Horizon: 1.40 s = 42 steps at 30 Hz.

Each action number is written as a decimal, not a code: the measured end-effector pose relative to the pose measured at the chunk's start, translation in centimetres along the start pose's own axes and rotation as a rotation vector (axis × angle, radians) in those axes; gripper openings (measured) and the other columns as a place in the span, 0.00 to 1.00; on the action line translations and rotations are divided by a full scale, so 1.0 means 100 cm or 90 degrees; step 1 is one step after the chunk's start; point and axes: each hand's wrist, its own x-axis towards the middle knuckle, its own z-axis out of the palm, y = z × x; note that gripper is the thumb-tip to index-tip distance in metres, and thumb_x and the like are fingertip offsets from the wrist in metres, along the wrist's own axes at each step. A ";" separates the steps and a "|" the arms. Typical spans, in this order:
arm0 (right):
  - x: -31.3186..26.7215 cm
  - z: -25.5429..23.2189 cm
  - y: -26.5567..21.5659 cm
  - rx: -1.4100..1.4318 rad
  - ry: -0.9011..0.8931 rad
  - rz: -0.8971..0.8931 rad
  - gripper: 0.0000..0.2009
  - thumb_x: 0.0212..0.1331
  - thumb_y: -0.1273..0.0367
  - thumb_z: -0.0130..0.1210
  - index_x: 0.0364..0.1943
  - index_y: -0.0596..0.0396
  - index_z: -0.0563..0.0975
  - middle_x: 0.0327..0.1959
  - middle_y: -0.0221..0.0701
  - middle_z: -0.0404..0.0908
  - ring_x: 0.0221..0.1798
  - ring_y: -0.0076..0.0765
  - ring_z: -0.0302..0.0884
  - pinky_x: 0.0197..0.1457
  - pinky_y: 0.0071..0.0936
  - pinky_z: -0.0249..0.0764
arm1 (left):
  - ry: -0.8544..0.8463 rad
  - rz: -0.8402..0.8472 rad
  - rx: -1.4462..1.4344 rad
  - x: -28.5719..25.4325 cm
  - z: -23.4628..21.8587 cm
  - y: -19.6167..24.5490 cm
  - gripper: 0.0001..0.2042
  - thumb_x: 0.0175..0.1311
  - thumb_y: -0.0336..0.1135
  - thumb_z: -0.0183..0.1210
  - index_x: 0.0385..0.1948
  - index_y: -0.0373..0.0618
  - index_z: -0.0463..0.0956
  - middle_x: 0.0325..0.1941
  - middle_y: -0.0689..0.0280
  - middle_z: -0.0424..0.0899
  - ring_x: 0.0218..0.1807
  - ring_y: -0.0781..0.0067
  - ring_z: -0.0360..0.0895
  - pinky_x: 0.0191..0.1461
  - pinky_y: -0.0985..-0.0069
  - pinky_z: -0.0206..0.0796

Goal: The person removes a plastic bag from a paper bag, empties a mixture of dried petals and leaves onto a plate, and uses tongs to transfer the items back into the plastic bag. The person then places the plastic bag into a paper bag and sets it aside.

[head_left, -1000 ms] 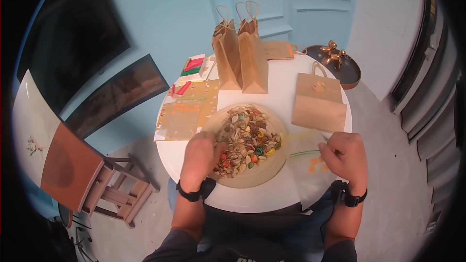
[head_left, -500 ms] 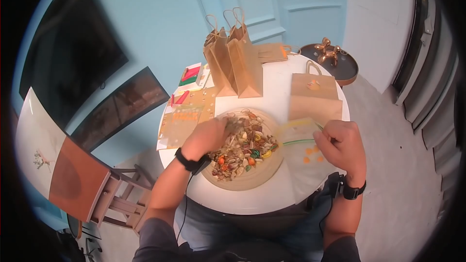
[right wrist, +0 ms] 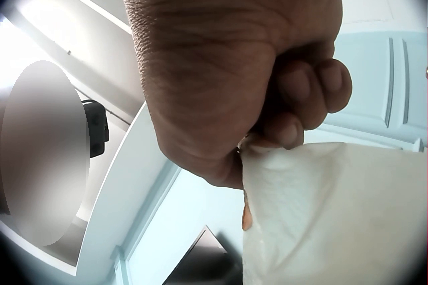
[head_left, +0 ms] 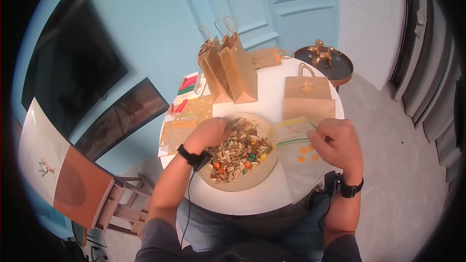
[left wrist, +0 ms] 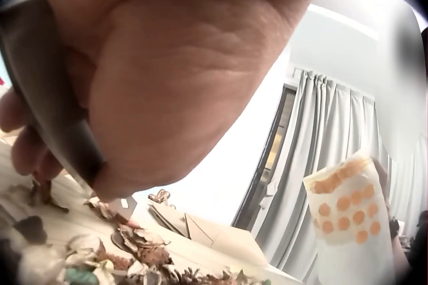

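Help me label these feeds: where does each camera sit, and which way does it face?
Head: worn on the head, facing forward and down at the table; left hand, right hand and forearms show.
Left wrist: on that wrist, facing past the left hand, over dried petals toward curtains.
Right wrist: on that wrist, facing past the right hand and the bag toward blue wall.
Shared by head and left wrist: dried petals, the bag.

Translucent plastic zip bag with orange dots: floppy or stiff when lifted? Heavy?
The translucent zip bag is probably floppy: it creases beside the right hand. Likely light too, as that hand pinches only its edge. The green zip strip may be stiffer; it runs nearly straight.
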 end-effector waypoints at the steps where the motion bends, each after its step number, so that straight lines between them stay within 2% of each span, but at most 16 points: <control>1: 0.000 -0.002 0.001 0.000 0.000 0.001 0.15 0.64 0.71 0.73 0.21 0.60 0.80 0.18 0.39 0.77 0.20 0.47 0.74 0.27 0.42 0.68 | -0.029 0.001 0.013 -0.013 -0.007 0.005 0.16 0.78 0.43 0.65 0.50 0.36 0.87 0.42 0.40 0.91 0.49 0.32 0.89 0.54 0.43 0.80; 3: -0.002 -0.003 0.002 0.004 -0.002 0.008 0.15 0.64 0.71 0.73 0.21 0.59 0.80 0.17 0.39 0.77 0.20 0.47 0.74 0.26 0.42 0.68 | -0.078 -0.007 0.031 -0.033 -0.025 0.009 0.17 0.77 0.45 0.66 0.49 0.37 0.88 0.43 0.41 0.92 0.50 0.32 0.90 0.55 0.44 0.80; 6: -0.002 -0.003 0.001 0.011 -0.004 0.011 0.16 0.64 0.70 0.73 0.21 0.59 0.80 0.18 0.39 0.77 0.20 0.47 0.74 0.27 0.41 0.68 | 0.027 0.002 -0.018 -0.043 -0.032 -0.006 0.17 0.76 0.46 0.66 0.48 0.38 0.89 0.44 0.41 0.92 0.50 0.32 0.90 0.55 0.44 0.80; 9: -0.003 -0.003 0.003 0.010 -0.002 0.002 0.16 0.64 0.70 0.73 0.21 0.60 0.80 0.18 0.39 0.77 0.20 0.48 0.74 0.27 0.42 0.68 | 0.062 -0.074 0.021 -0.028 -0.019 -0.031 0.16 0.76 0.44 0.66 0.49 0.39 0.89 0.45 0.42 0.93 0.50 0.33 0.90 0.56 0.45 0.80; 12: -0.006 -0.008 0.002 0.011 -0.002 0.005 0.16 0.64 0.71 0.73 0.21 0.60 0.80 0.18 0.39 0.77 0.20 0.48 0.74 0.27 0.42 0.68 | -0.068 -0.076 0.025 -0.034 -0.025 -0.021 0.16 0.79 0.46 0.64 0.50 0.42 0.91 0.45 0.42 0.92 0.50 0.33 0.90 0.56 0.45 0.79; 13: -0.007 -0.010 0.004 0.006 -0.004 0.006 0.16 0.64 0.71 0.73 0.21 0.60 0.80 0.18 0.39 0.77 0.20 0.48 0.74 0.27 0.42 0.68 | -0.118 -0.045 -0.025 -0.042 -0.032 -0.022 0.17 0.79 0.46 0.65 0.51 0.41 0.90 0.45 0.41 0.92 0.50 0.32 0.89 0.57 0.45 0.78; 16: -0.007 -0.014 0.007 0.003 0.003 0.026 0.15 0.65 0.70 0.72 0.22 0.60 0.80 0.18 0.40 0.77 0.20 0.47 0.74 0.27 0.41 0.68 | -0.115 -0.001 -0.124 -0.058 -0.051 0.008 0.16 0.79 0.45 0.66 0.51 0.39 0.87 0.46 0.41 0.91 0.52 0.33 0.89 0.58 0.44 0.78; 19: -0.005 -0.015 0.005 0.006 0.012 0.043 0.15 0.65 0.70 0.72 0.22 0.61 0.80 0.18 0.40 0.77 0.20 0.47 0.74 0.27 0.41 0.68 | -0.011 0.096 -0.089 -0.047 -0.034 0.040 0.21 0.79 0.45 0.67 0.62 0.38 0.85 0.47 0.43 0.93 0.52 0.36 0.90 0.58 0.48 0.80; 22: -0.006 -0.014 0.008 0.003 0.026 0.027 0.15 0.66 0.70 0.71 0.22 0.61 0.80 0.18 0.39 0.77 0.20 0.47 0.73 0.28 0.40 0.68 | 0.030 0.137 -0.146 -0.032 -0.003 0.075 0.21 0.79 0.45 0.67 0.62 0.37 0.84 0.49 0.41 0.93 0.53 0.34 0.90 0.58 0.47 0.80; 25: -0.007 -0.015 0.010 -0.007 0.027 0.017 0.16 0.66 0.70 0.71 0.22 0.61 0.80 0.18 0.39 0.78 0.20 0.47 0.73 0.28 0.40 0.69 | -0.049 0.059 -0.116 -0.039 -0.005 0.103 0.20 0.78 0.43 0.67 0.61 0.37 0.83 0.49 0.39 0.92 0.54 0.33 0.89 0.57 0.45 0.80; 29: -0.009 -0.017 0.009 0.002 0.016 0.039 0.16 0.67 0.70 0.71 0.22 0.61 0.80 0.18 0.39 0.78 0.20 0.47 0.73 0.28 0.40 0.68 | 0.063 0.063 0.027 -0.060 0.004 0.070 0.19 0.76 0.41 0.68 0.58 0.36 0.81 0.44 0.42 0.90 0.49 0.33 0.89 0.54 0.45 0.81; 33: -0.009 -0.016 0.009 -0.006 0.007 0.036 0.16 0.66 0.69 0.71 0.22 0.61 0.80 0.18 0.39 0.78 0.20 0.46 0.73 0.28 0.40 0.68 | 0.076 0.013 0.015 -0.086 -0.019 0.071 0.20 0.74 0.40 0.71 0.60 0.37 0.82 0.45 0.42 0.89 0.46 0.33 0.89 0.53 0.46 0.82; 36: -0.008 -0.016 0.006 -0.011 -0.004 0.041 0.16 0.66 0.69 0.71 0.23 0.61 0.80 0.19 0.39 0.78 0.20 0.46 0.74 0.28 0.40 0.69 | 0.112 0.130 -0.034 -0.104 -0.003 0.081 0.22 0.74 0.40 0.72 0.63 0.37 0.82 0.47 0.43 0.89 0.45 0.33 0.89 0.52 0.47 0.83; 37: -0.009 -0.015 0.006 -0.011 -0.005 0.040 0.16 0.67 0.69 0.71 0.23 0.61 0.80 0.19 0.39 0.78 0.21 0.46 0.74 0.28 0.40 0.69 | 0.056 0.106 -0.029 -0.108 0.002 0.083 0.23 0.73 0.40 0.72 0.63 0.38 0.82 0.47 0.44 0.89 0.47 0.35 0.89 0.52 0.47 0.83; 40: -0.009 -0.014 0.004 -0.016 -0.010 0.040 0.16 0.67 0.69 0.71 0.23 0.61 0.80 0.19 0.39 0.79 0.21 0.46 0.75 0.28 0.40 0.69 | 0.090 0.052 0.036 -0.110 0.012 0.078 0.22 0.73 0.41 0.73 0.62 0.39 0.83 0.47 0.45 0.89 0.48 0.36 0.89 0.52 0.47 0.83; 42: -0.009 -0.011 0.004 -0.018 -0.009 0.031 0.15 0.66 0.70 0.71 0.23 0.61 0.80 0.19 0.39 0.79 0.21 0.46 0.75 0.28 0.40 0.69 | 0.107 -0.006 0.056 -0.113 0.001 0.072 0.21 0.73 0.40 0.73 0.62 0.40 0.84 0.46 0.47 0.89 0.47 0.37 0.90 0.51 0.47 0.82</control>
